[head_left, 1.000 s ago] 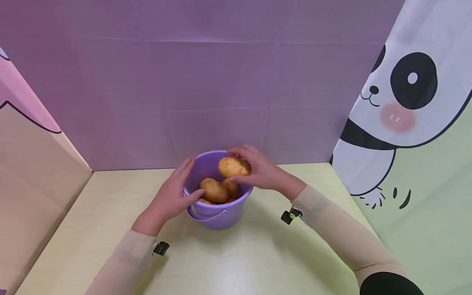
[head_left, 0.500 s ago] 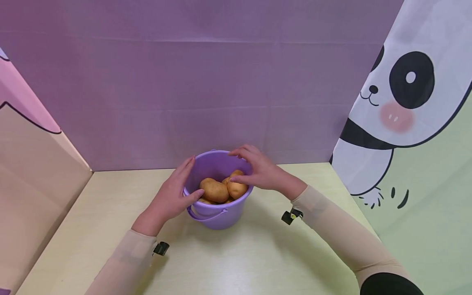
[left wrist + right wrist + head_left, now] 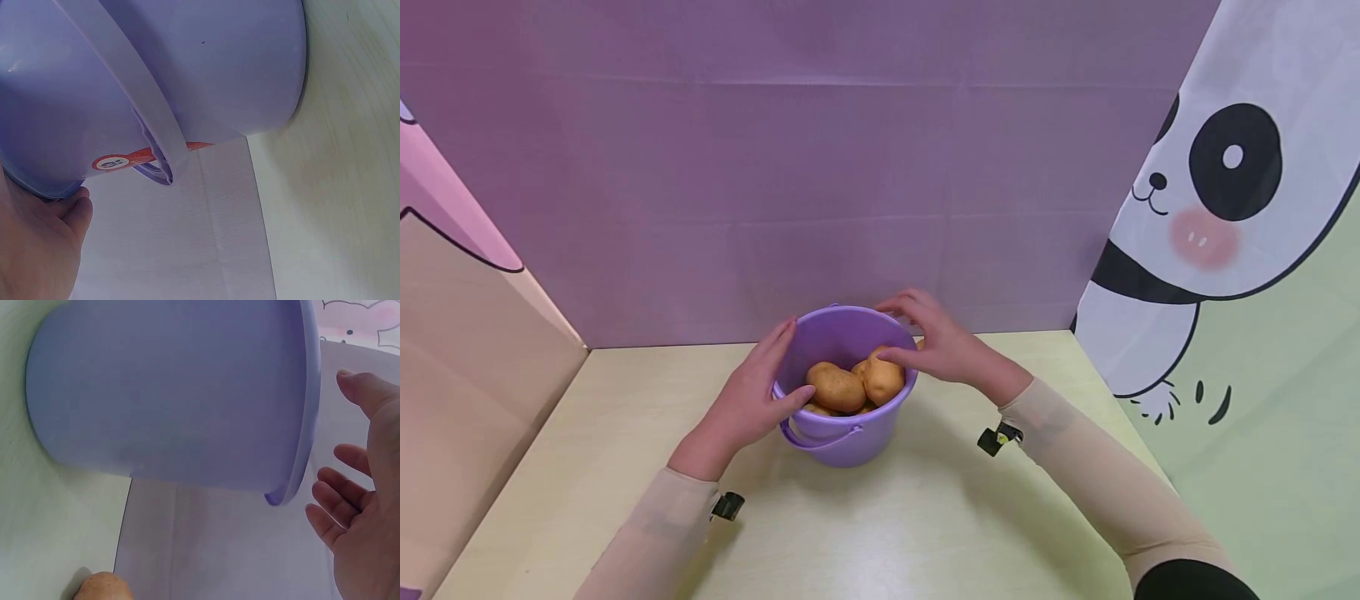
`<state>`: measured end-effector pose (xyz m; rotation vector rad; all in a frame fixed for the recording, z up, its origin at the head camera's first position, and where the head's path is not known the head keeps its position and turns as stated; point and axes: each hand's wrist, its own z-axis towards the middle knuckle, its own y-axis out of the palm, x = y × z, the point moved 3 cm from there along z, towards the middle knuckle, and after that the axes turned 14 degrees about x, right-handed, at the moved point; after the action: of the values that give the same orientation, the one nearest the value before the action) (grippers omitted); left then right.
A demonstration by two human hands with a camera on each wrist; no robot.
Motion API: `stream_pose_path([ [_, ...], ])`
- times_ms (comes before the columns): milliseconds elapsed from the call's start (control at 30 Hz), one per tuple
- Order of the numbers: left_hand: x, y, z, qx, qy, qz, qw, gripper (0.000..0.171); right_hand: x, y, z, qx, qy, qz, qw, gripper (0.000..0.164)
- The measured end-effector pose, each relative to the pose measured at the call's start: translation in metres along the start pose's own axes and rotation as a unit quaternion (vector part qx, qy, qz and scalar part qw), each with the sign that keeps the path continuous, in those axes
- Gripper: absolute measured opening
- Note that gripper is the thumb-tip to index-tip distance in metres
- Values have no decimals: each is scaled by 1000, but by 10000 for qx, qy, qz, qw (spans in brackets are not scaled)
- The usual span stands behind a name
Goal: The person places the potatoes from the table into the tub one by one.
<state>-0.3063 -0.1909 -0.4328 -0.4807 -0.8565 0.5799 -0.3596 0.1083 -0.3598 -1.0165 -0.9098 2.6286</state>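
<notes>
A purple bucket [image 3: 842, 442] stands upright on the table, with several potatoes [image 3: 837, 388] inside it. My left hand [image 3: 745, 396] grips its left rim, fingers along the outside and thumb over the front edge. In the left wrist view the left hand [image 3: 37, 244] shows at the rim, beside the bucket's handle [image 3: 134, 75]. My right hand [image 3: 947, 342] hovers over the right rim, fingers loosely bent and holding nothing. The right wrist view has the right hand [image 3: 369, 494] apart from the rim. Another potato [image 3: 103, 587] lies on the table beyond the bucket, mostly hidden in the head view.
The pale wooden table [image 3: 850, 542] meets a purple cloth backdrop [image 3: 820, 183] just behind the bucket. A panda-print panel [image 3: 1240, 250] stands on the right and a pink and beige panel [image 3: 467, 333] on the left.
My right hand let go of a potato, which dropped into the bucket onto the others. The hand then shifted slightly right and back. My left hand stays at the rim.
</notes>
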Motion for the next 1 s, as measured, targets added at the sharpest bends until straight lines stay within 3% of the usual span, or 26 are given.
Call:
stream_pose_path([
  [1000,-2,2,-5,41,26,-34,10000,97,41,-34,-55,741,380,-226,9963,44],
])
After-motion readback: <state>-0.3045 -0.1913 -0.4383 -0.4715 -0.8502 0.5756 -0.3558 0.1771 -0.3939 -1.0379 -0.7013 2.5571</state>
